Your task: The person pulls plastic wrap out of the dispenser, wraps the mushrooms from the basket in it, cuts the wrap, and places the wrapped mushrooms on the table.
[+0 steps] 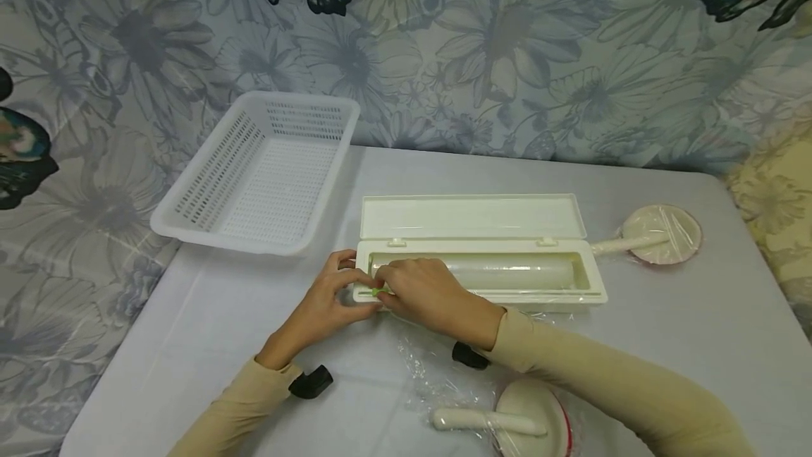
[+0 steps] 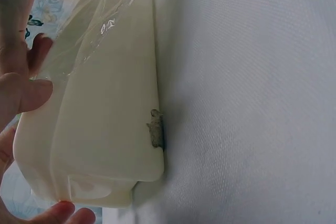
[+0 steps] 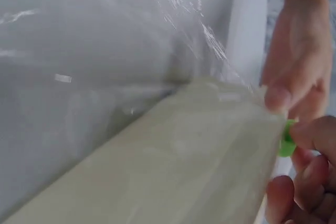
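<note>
A cream cling film dispenser (image 1: 596, 281) lies on the table with its lid (image 1: 472, 217) tipped back. Inside it sits a clear roll of cling film (image 1: 507, 272). My left hand (image 1: 326, 300) grips the dispenser's left end, its fingers behind and the thumb in front. At the front left corner, the fingers of my right hand (image 1: 428, 295) pinch a small green slide cutter (image 3: 287, 139). Loose film (image 1: 438, 372) drapes over the dispenser's front edge onto the table. In the left wrist view, the end of the dispenser (image 2: 105, 114) shows between fingers and tabletop.
A white perforated basket (image 1: 317, 221) stands at the back left. Behind the dispenser's right end lies a film-wrapped round piece with a handle (image 1: 679, 235). Another white round piece with a handle (image 1: 529, 411), in clear film, rests near the front beside my right forearm.
</note>
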`<state>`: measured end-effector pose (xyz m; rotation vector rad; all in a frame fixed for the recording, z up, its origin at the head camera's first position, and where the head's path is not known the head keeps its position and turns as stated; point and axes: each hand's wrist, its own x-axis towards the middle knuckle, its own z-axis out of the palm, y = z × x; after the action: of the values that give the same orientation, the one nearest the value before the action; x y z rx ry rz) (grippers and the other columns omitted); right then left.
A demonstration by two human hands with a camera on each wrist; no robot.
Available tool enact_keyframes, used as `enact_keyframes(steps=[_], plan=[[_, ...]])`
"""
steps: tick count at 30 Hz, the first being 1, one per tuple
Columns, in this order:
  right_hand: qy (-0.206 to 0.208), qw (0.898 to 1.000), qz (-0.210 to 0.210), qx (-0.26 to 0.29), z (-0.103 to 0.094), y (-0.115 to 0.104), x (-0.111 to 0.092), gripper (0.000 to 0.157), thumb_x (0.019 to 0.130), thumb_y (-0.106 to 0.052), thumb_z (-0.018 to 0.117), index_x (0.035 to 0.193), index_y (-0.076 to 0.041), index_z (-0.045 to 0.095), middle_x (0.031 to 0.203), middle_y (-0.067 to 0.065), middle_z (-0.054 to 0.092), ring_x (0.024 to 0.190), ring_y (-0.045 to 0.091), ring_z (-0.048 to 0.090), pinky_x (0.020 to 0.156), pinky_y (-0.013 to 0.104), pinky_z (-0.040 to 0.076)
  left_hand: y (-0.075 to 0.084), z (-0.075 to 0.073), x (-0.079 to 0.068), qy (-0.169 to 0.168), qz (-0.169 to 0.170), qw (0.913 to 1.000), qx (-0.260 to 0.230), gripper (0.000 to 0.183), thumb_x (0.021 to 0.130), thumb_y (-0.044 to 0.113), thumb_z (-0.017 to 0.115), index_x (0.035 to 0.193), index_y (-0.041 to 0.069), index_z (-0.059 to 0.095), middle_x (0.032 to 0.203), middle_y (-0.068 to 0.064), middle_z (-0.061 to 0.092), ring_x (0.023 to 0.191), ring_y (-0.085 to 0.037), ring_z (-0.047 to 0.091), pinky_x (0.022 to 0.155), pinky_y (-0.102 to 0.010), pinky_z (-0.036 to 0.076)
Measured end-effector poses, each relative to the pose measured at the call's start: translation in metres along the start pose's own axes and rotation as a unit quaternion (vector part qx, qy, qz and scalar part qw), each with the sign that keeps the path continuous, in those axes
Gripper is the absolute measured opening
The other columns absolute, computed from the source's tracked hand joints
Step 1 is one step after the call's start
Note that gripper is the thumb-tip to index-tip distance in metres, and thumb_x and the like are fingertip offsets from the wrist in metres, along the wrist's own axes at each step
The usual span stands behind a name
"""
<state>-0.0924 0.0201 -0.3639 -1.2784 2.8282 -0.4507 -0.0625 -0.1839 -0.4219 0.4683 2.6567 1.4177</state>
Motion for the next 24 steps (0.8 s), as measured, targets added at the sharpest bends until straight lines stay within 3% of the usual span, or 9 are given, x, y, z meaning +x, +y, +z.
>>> enact_keyframes(steps=[9, 17, 24], plan=[[-0.027, 0.999, 0.027, 0.029, -0.015, 0.027, -0.027, 0.007, 0.087, -0.019, 0.076, 0.090, -0.014, 0.071, 0.073, -0.007, 0.065, 0.059, 0.004, 0.049, 0.051, 0.021, 0.039, 0.000, 0.003, 0.001, 0.014, 0.001, 0.9998, 0.015, 0.021, 0.077, 0.021, 0.086, 0.090, 0.026, 0.070, 0.142, -0.012, 0.041, 0.126, -0.031, 0.048, 0.101, -0.053, 0.042], [-0.042, 0.997, 0.063, 0.011, -0.035, 0.054, -0.066, 0.006, 0.086, -0.017, 0.075, 0.088, -0.016, 0.069, 0.075, -0.010, 0.063, 0.061, 0.004, 0.047, 0.052, 0.023, 0.039, 0.001, 0.004, 0.000, 0.013, -0.002, 0.9997, 0.020, 0.020, 0.078, 0.024, 0.085, 0.092, 0.026, 0.071, 0.143, -0.012, 0.041, 0.128, -0.033, 0.047, 0.102, -0.056, 0.042], [-0.064, 0.995, 0.071, 0.043, -0.054, 0.098, -0.105, 0.009, 0.086, -0.016, 0.073, 0.088, -0.020, 0.065, 0.062, -0.015, 0.044, 0.057, -0.001, 0.038, 0.052, 0.021, 0.033, 0.005, 0.002, 0.000, 0.014, -0.002, 0.9997, 0.021, 0.020, 0.078, 0.022, 0.085, 0.092, 0.025, 0.071, 0.143, -0.013, 0.041, 0.128, -0.033, 0.047, 0.102, -0.056, 0.042]])
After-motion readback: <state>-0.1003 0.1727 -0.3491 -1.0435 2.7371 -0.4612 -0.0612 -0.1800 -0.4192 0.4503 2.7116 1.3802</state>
